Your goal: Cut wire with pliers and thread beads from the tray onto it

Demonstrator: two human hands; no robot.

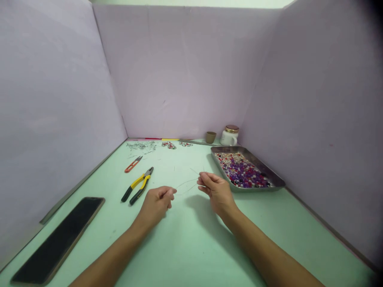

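A thin wire runs in a narrow loop between my two hands, above the pale green table. My left hand is closed, pinching one end of it between thumb and fingers. At the other end my right hand pinches the wire between thumb and forefinger, and loose ends stick out past the fingertips. To the left of my left hand lie pliers with yellow and black handles. A metal tray of purple, red, white and black beads sits just beyond my right hand.
Small orange-handled snips lie behind the pliers. A tangle of wire pieces and beaded clusters are at the back, near a small brown pot and a white lidded mug. A dark phone lies front left. Pale walls enclose three sides.
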